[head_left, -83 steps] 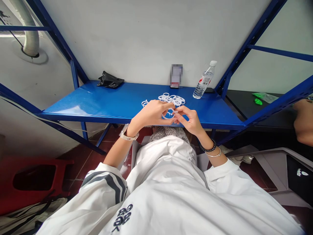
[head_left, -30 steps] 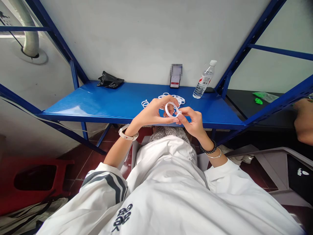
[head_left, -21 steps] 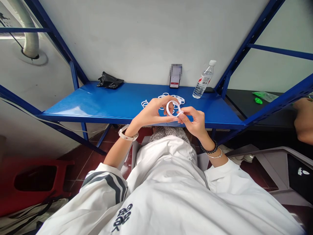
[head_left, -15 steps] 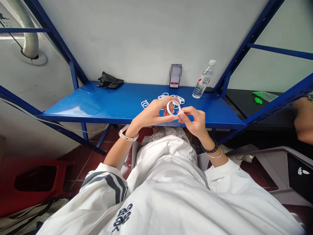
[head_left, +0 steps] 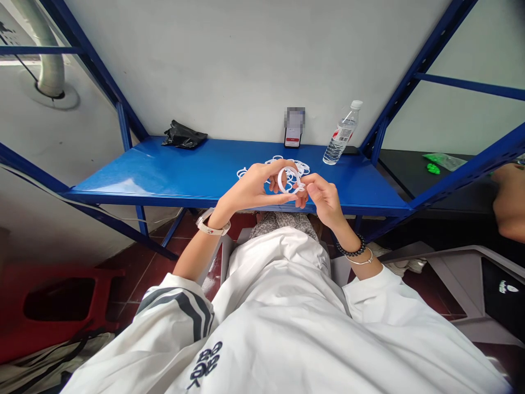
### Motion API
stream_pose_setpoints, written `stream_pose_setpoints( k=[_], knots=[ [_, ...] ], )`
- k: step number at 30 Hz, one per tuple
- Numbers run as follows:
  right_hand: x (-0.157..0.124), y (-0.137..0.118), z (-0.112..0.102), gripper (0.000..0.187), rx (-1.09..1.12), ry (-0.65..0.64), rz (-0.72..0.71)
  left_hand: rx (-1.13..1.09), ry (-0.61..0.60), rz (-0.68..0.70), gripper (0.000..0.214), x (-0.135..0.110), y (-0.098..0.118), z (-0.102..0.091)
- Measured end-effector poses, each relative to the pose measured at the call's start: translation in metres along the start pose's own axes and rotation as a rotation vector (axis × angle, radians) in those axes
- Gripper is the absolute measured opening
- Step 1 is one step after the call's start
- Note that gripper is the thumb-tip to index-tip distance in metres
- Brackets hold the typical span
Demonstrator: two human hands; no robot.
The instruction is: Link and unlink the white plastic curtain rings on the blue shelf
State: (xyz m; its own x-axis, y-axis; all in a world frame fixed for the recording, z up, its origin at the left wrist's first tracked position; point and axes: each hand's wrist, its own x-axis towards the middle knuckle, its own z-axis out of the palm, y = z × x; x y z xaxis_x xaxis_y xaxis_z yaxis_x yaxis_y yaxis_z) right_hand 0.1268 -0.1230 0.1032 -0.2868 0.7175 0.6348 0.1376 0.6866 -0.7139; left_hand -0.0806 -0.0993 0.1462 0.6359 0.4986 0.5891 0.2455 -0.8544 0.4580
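Note:
A thin white ring [head_left: 279,180] is held up over the table's front edge, with small tabs at its right side. My left hand [head_left: 256,189] holds it from the left, thumb below and fingers curled above and behind. At the right side, my right hand [head_left: 326,201] has its bent fingers closed at the tabs; the exact contact is partly hidden by the fingers. Behind the hands, a loose pile of similar white rings [head_left: 302,164] lies on the blue table [head_left: 184,172], partly covered by my left hand.
A phone [head_left: 292,137] leans on the wall, with a water bottle [head_left: 341,137] to its right. On the left lies a crumpled black bag [head_left: 184,135]. Blue frame posts bound both sides. Another person's arm [head_left: 511,202] is at the far right, near green pieces [head_left: 433,168].
The ring has shifted slightly left and turned a little, so its tabs show more. My right thumb has drawn back from the ring's edge, and its fingers have curled more.

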Motion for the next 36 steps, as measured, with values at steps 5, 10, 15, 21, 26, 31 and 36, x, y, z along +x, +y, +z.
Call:
stream_pose_setpoints(
  k=[5,10,15,21,26,31,36],
  knots=[
    [0.004,-0.001,-0.001,0.047,0.179,-0.093,0.141,0.009,-0.014,0.044,0.053,0.0,0.001,-0.001],
    [0.007,0.0,-0.003,0.047,0.302,-0.158,0.264,0.046,-0.04,0.061,0.054,0.0,0.001,-0.001],
    [0.009,0.0,-0.006,0.046,0.407,-0.241,0.362,0.094,-0.054,0.068,0.053,-0.001,0.002,-0.002],
    [0.01,-0.001,-0.006,0.041,0.523,-0.201,0.396,0.109,-0.061,0.055,0.047,-0.001,0.0,-0.002],
    [0.01,-0.001,-0.005,0.04,0.399,-0.092,0.296,0.082,-0.032,0.044,0.049,-0.002,-0.001,-0.003],
    [0.004,-0.005,-0.003,0.031,0.106,-0.025,0.084,0.081,-0.002,0.003,0.049,-0.002,0.001,-0.004],
    [0.0,-0.008,-0.001,0.017,-0.165,0.03,-0.155,0.105,-0.002,-0.033,0.055,-0.001,0.003,-0.006]
  ],
)
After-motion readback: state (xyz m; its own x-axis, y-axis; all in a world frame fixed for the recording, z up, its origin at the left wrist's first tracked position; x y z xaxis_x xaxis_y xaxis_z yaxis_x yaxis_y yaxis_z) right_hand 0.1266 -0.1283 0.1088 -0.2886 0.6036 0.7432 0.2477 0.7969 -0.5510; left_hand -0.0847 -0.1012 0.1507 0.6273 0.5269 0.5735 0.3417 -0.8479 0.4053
